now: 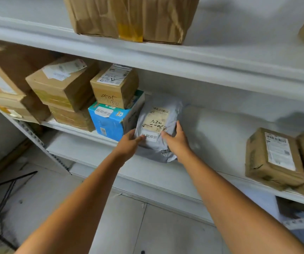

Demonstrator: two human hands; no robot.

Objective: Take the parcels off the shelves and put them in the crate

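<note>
A grey plastic mailer parcel point(157, 125) with a paper label stands tilted on the middle white shelf point(211, 136), just right of a blue box. My left hand point(131, 142) grips its lower left edge, thumb on the front label. My right hand point(176, 140) holds its lower right side, fingers curled around the edge. The parcel's bottom juts over the shelf's front edge. No crate is in view.
A blue box point(109, 121) with a small brown box point(114, 87) on top sits left of the mailer, beside several stacked cardboard boxes point(63, 85). Brown wrapped parcels point(273, 156) lie at the right. A big carton point(129, 17) rests on the upper shelf. Tiled floor below.
</note>
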